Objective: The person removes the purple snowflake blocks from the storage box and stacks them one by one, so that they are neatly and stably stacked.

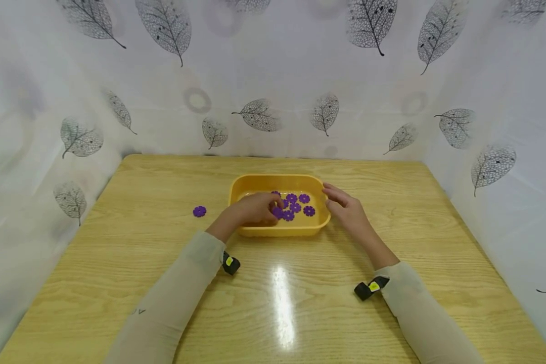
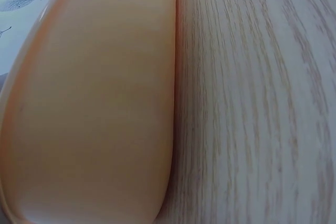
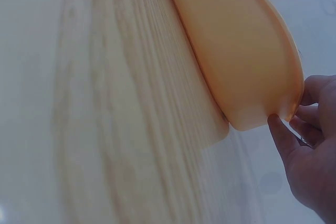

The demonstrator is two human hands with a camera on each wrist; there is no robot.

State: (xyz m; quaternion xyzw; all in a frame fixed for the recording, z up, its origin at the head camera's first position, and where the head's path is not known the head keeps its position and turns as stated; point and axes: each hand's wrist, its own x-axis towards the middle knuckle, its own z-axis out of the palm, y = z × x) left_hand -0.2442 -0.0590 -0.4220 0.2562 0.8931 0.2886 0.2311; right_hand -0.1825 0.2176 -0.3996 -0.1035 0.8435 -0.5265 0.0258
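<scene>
A yellow plastic basin (image 1: 282, 231) holds several purple flower-shaped discs (image 1: 309, 211). My left hand (image 1: 255, 208) reaches over the basin's left end, its thumb and fingertips pinching a purple flower-shaped disc (image 1: 277, 213). At the right end, my right hand (image 1: 349, 212) holds the basin by its rim. In the right wrist view, the thumb (image 3: 283, 137) is against the outer wall and the other fingers bend at the rim. Only the basin's outer side (image 2: 94, 103) and tabletop show in the left wrist view; the left hand is out of sight there.
One more purple flower-shaped disc (image 1: 199, 211) lies on the wooden table (image 1: 164, 182), left of the basin. A white curtain (image 1: 273, 71) with leaf prints hangs behind the table and along both sides. Both wrists wear small black cameras (image 1: 230, 264).
</scene>
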